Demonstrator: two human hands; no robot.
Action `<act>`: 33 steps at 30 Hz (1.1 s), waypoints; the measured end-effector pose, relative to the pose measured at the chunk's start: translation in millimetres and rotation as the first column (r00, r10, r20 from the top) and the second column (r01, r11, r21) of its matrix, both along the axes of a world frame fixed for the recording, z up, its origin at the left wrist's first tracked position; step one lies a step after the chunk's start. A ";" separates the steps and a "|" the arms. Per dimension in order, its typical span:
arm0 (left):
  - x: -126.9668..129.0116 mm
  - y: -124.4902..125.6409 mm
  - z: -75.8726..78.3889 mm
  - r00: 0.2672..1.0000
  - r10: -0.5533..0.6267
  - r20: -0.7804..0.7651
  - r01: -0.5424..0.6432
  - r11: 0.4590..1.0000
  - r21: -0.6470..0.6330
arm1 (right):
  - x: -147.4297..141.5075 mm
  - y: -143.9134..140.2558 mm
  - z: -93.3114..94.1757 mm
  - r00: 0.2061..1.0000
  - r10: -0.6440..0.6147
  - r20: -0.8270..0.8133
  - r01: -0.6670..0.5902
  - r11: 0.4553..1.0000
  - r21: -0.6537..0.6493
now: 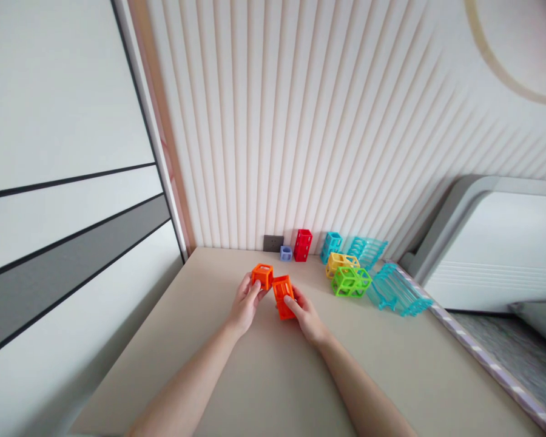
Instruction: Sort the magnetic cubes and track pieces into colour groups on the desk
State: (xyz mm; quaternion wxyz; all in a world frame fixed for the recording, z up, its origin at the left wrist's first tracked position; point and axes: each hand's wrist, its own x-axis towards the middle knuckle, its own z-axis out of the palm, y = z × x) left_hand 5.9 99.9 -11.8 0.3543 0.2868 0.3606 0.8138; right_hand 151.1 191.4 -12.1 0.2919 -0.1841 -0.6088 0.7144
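Observation:
My left hand (246,301) is closed around a single orange cube-shaped frame block (262,275), thumb on its near side. In my right hand (307,315) is a taller orange block piece (283,296), which looks like two cube frames joined end to end and is tilted. Both pieces are held above the table, their near corners very close together; I cannot tell whether they touch. Fingers behind the pieces are partly hidden. Behind them stand a small lilac cube block (286,253) and an upright red block stack (303,245).
To the right on the table (273,388) are a blue block stack (331,247), yellow blocks (341,264), green blocks (351,281) and turquoise slatted pieces (398,291). A dark wall socket (273,243) sits at the ribbed wall (255,121). A white cabinet (64,121) borders the left.

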 end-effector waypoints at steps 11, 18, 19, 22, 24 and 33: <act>-9.0 -0.7 -1.1 0.982 0.107 -0.158 -0.123 0.988 -0.094 | 2.6 0.6 5.9 0.996 0.023 0.083 -0.041 0.975 0.217; -4.2 -3.9 0.9 0.952 0.077 -0.295 -0.111 0.989 -0.101 | 1.2 -5.9 2.6 0.991 0.032 0.127 -0.059 0.976 0.211; -2.3 -4.8 1.9 0.951 0.048 -0.304 -0.083 0.991 -0.105 | 1.0 -6.3 1.6 0.991 0.038 0.125 -0.064 0.975 0.211; 2.9 -6.5 4.4 0.966 -0.009 -0.257 -0.026 0.991 -0.134 | 1.1 -6.1 0.7 0.992 0.063 0.107 -0.085 0.974 0.212; 4.7 -6.8 5.0 0.980 -0.019 -0.200 -0.012 0.989 -0.150 | 1.2 -5.5 1.5 0.994 0.049 0.097 -0.070 0.972 0.226; 5.0 -8.8 1.8 0.964 -0.010 -0.265 -0.020 0.994 -0.109 | 3.4 -4.7 -2.7 0.989 0.066 0.133 -0.104 0.947 0.305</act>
